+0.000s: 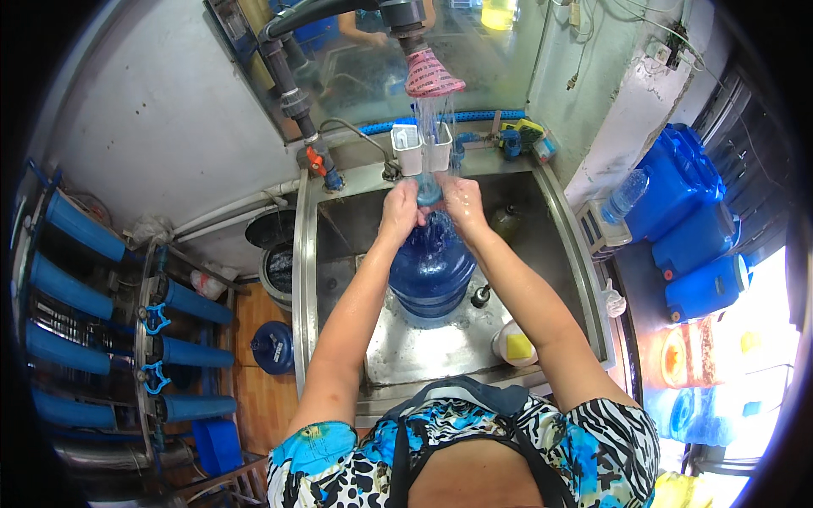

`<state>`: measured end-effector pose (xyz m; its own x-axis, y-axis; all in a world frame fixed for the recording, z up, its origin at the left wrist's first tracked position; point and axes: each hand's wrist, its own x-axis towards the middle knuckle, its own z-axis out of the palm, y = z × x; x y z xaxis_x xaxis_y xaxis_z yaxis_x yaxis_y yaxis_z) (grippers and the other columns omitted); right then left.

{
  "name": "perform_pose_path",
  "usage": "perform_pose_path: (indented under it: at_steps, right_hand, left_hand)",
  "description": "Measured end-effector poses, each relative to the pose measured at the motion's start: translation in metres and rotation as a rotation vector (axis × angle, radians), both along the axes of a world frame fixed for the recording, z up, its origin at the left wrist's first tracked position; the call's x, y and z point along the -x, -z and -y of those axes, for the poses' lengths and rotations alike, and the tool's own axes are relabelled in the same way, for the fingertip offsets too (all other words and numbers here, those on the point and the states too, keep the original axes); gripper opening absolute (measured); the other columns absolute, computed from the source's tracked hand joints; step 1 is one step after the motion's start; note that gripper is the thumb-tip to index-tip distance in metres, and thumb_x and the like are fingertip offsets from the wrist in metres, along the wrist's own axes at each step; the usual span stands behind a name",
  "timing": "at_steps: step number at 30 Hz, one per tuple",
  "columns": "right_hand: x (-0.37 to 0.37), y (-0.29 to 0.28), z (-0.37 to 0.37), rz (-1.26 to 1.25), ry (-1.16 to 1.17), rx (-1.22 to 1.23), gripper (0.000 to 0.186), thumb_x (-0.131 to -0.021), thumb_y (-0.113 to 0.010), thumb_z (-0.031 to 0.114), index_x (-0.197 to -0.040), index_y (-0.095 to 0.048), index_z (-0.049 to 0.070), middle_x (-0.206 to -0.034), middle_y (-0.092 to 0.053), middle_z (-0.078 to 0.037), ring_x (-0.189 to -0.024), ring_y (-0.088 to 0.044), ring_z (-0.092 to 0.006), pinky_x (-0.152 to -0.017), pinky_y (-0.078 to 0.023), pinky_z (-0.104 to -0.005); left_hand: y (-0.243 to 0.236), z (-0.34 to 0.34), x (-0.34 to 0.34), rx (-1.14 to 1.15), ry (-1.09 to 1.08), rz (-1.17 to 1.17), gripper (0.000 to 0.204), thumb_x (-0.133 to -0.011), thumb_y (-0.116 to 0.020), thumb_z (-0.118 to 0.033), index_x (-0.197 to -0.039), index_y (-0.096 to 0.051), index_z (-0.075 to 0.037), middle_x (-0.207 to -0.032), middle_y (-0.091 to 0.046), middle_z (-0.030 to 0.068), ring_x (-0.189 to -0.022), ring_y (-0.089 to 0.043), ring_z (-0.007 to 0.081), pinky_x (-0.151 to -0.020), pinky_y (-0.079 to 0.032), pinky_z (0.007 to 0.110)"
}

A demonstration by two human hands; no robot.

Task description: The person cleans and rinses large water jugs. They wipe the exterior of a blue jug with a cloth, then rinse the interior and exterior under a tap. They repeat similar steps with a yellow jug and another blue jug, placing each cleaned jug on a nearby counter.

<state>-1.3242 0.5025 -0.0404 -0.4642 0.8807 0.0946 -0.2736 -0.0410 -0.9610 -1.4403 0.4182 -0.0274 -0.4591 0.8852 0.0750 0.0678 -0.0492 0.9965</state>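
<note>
Patterned top [457, 416], left hand [400, 207] and right hand [463, 203] at neck [429, 193] of blue jug [432, 271]

Exposure moderately bright overall. Strong white light enters at lower right, burning out detail beside the blue jugs [707, 288]. Glare recorded on the sink [415, 360] bottom; its inner side walls lie in shadow. Space between the blue tubes [72, 285] at left is dark. Falling water [436, 127] shows streaked. Fisheye distortion bends straight edges; black vignette surrounds.
</note>
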Motion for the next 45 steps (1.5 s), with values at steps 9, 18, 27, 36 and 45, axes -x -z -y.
perform_pose_path:
  at_steps: [9,18,27,36,45]
  right_hand:
    - [-0.015,-0.010,0.033,0.205,0.238,-0.523,0.031,-0.098,-0.062,0.028,-0.090,-0.071,0.000,-0.067,-0.059,-0.016,-0.059,-0.055,-0.0145,-0.060,-0.047,-0.0334]
    - [-0.014,-0.019,0.032,0.169,0.164,-0.479,0.031,-0.097,-0.065,0.026,-0.085,-0.071,-0.002,-0.066,-0.063,-0.010,-0.061,-0.050,-0.0085,-0.059,-0.046,-0.0308]
    - [-0.011,-0.021,0.016,-0.343,-0.428,0.466,0.048,-0.105,-0.050,0.039,-0.132,-0.051,0.000,-0.108,-0.068,-0.017,-0.090,-0.071,-0.0285,-0.080,-0.060,-0.0393]
    - [-0.025,-0.019,-0.010,-0.472,-0.973,0.640,0.062,-0.104,-0.025,0.044,-0.134,-0.049,-0.004,-0.104,-0.066,-0.034,-0.072,-0.067,-0.0304,-0.055,-0.054,-0.0289]
    - [0.003,-0.037,-0.020,-0.461,-0.832,0.682,0.067,-0.107,-0.024,0.047,-0.136,-0.044,-0.010,-0.099,-0.065,-0.030,-0.073,-0.068,-0.0313,-0.059,-0.061,-0.0307]
  left_hand:
    - [-0.010,0.017,-0.027,-0.070,-0.203,-0.214,0.028,-0.096,-0.059,-0.026,-0.085,-0.059,-0.001,-0.059,-0.059,0.0058,-0.045,-0.055,0.0120,-0.040,-0.041,0.028]
    - [0.001,0.027,-0.023,-0.235,-0.079,0.090,0.013,-0.092,-0.054,-0.011,-0.098,-0.056,0.000,-0.066,-0.062,0.0087,-0.047,-0.056,0.0117,-0.044,-0.044,0.026]
    - [-0.022,0.029,-0.025,-0.213,-0.390,-1.034,0.034,-0.075,-0.068,-0.008,-0.109,-0.067,-0.006,-0.117,-0.064,0.0108,-0.106,-0.061,0.0339,-0.088,-0.052,0.043]
    - [0.011,0.031,0.017,-0.434,-0.534,-0.352,0.017,-0.089,-0.060,-0.002,-0.100,-0.073,-0.003,-0.098,-0.072,0.0129,-0.090,-0.069,0.0238,-0.085,-0.053,0.034]
    - [0.047,-0.017,-0.010,0.137,-0.162,-0.826,0.023,-0.082,-0.070,-0.026,-0.097,-0.068,-0.008,-0.093,-0.070,0.0164,-0.091,-0.069,0.0378,-0.082,-0.055,0.046]
